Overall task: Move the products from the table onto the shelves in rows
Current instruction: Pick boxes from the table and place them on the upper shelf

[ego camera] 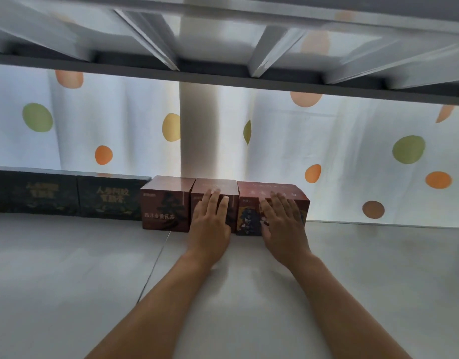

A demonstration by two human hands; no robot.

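A row of boxes stands at the back of the grey shelf [93,268]. Two dark green boxes [68,194] are on the left. Beside them stand two brown boxes, the first [163,206] free and the second [224,189] under my left hand [210,224]. My left hand presses flat against that second box's front, fingers straight. A wider red box [251,200] with a picture on its front ends the row on the right. My right hand [282,224] lies flat on its front with fingers spread.
A white curtain [352,156] with coloured dots hangs behind the shelf. The underside of the upper shelf [223,47] with its ribs runs close overhead. Bare shelf surface extends right of the red box and in front of the row.
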